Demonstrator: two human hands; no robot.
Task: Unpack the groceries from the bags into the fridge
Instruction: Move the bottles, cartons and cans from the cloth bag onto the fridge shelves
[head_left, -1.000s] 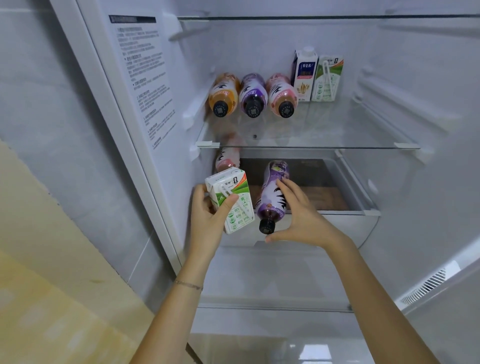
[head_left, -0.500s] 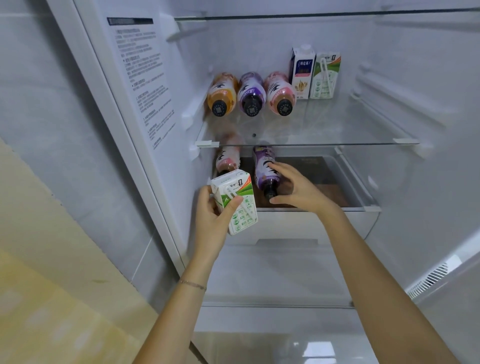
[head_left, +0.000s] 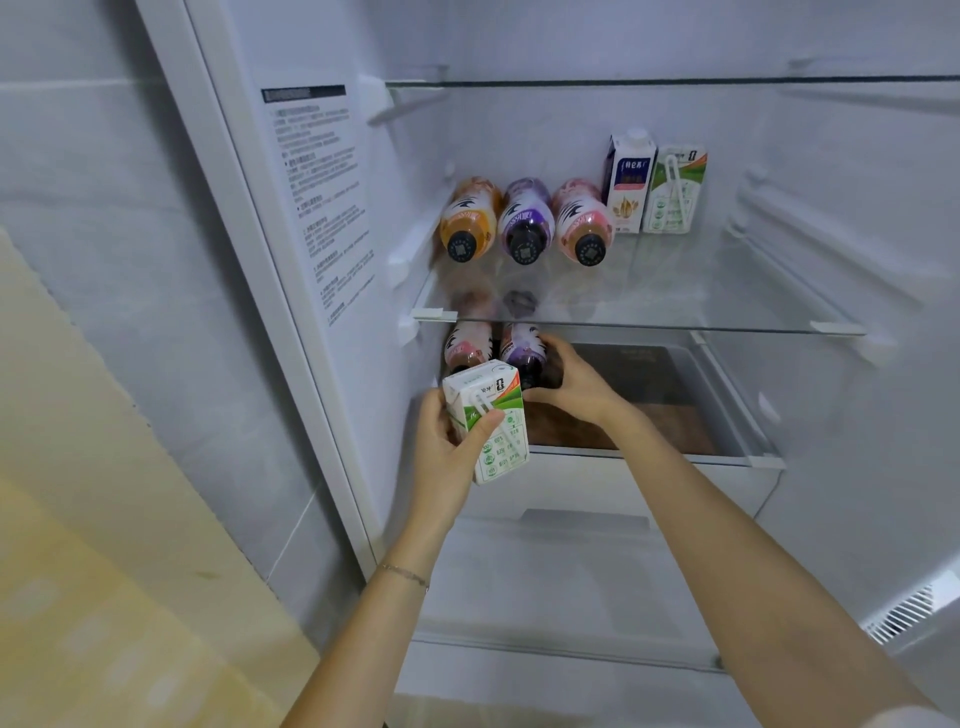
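Observation:
My left hand (head_left: 447, 457) grips a small green and white drink carton (head_left: 491, 423) in front of the lower fridge shelf. My right hand (head_left: 569, 382) reaches under the glass shelf (head_left: 727, 312), its fingers curled round the neck end of a purple bottle (head_left: 522, 351) lying on its side. A pink bottle (head_left: 467, 345) lies just left of it. On the glass shelf lie an orange bottle (head_left: 467, 221), a purple bottle (head_left: 524, 221) and a pink bottle (head_left: 582, 223), caps toward me.
A blue and white carton (head_left: 626, 182) and a green and white carton (head_left: 672, 189) stand at the back of the glass shelf. A clear drawer (head_left: 737, 447) with a brown bottom fills the lower level. The fridge's left wall (head_left: 322, 208) carries a printed label.
My right hand has carried the purple bottle forward and laid it beside the pink bottle under the glass shelf. My left hand has kept the carton almost in place.

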